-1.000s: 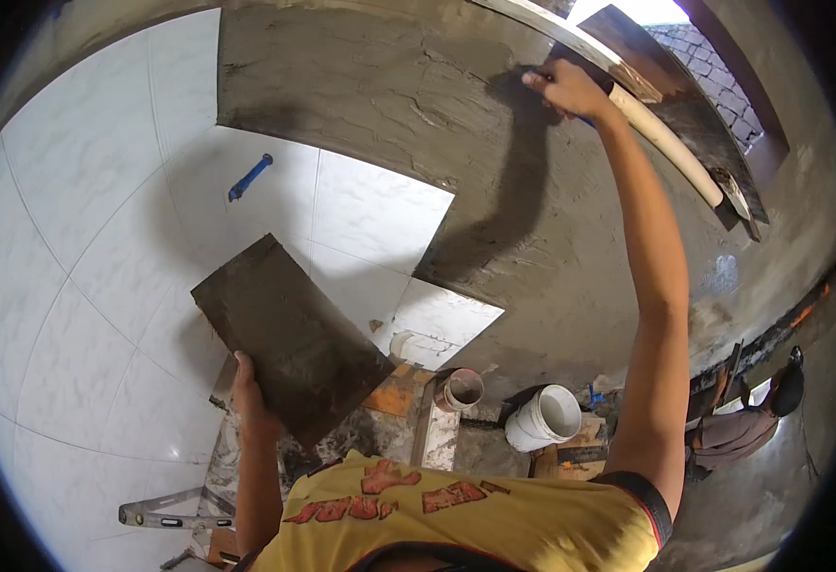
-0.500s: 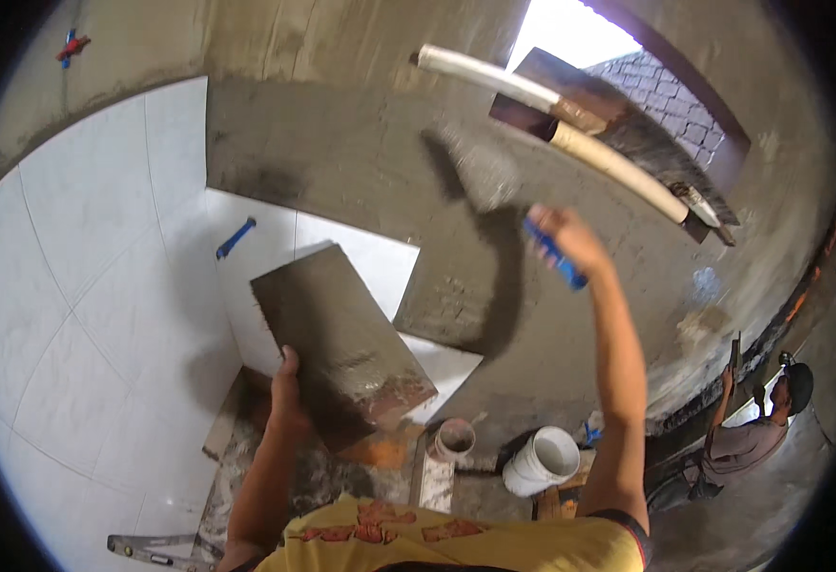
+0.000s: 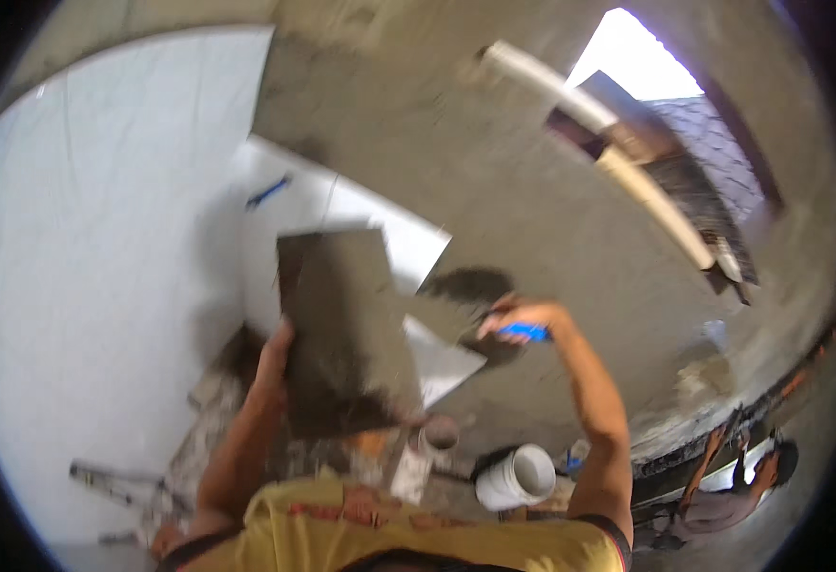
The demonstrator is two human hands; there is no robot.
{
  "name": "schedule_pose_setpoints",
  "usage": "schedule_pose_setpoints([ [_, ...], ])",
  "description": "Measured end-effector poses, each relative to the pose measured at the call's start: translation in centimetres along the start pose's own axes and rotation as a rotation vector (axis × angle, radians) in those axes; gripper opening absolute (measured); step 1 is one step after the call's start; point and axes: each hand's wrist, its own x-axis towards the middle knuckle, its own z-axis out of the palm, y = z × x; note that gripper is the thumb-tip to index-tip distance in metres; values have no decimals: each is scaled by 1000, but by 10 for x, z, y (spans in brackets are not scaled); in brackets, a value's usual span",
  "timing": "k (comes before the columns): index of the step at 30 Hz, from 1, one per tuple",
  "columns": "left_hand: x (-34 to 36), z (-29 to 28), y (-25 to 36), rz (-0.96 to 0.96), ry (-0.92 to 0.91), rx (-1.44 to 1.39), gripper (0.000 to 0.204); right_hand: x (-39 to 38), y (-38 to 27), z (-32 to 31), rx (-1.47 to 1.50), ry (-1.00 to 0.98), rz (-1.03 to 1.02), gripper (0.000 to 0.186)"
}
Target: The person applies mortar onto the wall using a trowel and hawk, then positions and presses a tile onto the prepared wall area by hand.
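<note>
Glossy white wall tiles (image 3: pixel 103 286) beside rough, matt grey mortar (image 3: pixel 494 191).

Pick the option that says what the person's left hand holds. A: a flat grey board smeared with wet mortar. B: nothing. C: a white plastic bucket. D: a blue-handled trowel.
A: the left hand grips the edge of the flat grey mortar-covered board, while the blue-handled trowel is in the right hand and the white plastic bucket stands below.
</note>
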Motion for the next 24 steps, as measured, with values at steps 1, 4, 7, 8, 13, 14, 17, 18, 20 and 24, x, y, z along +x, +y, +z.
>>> schedule_pose_setpoints([
  [1, 8, -17, -4, 5, 162, 88, 76, -6, -2, -2, 44, 52, 56, 32],
  [4, -5, -3, 20, 87, 249, 47, 71, -20, -29, 13, -417, 533, -68, 38],
  [7, 0, -7, 34, 147, 98, -52, 62, 26, -30, 50, -348, 718, -401, 38],
  [8, -4, -1, 32, 144, 115, -48, 62, 47, -29, 71, -223, 847, -657, 38],
  [13, -13, -8, 34, 173, 253, 187, 60, 137, -9, 142, -514, 897, -924, 47],
  [14, -22, -3, 39, 184, 257, 187, 60, 138, -3, 157, -323, 861, -830, 49],
  [17, -44, 5, 50, 156, 167, -225, 60, 116, 25, 144, -510, 889, -675, 52],
  [18, -43, -3, 53, 132, 155, -272, 59, 107, 33, 138, -644, 939, -644, 52],
  [20, -39, -17, 62, 115, 152, -321, 58, 82, 37, 137, -731, 952, -714, 51],
  [24, -28, -32, 65, 200, 83, -209, 52, 44, 10, 157, -1011, 881, -699, 48],
])
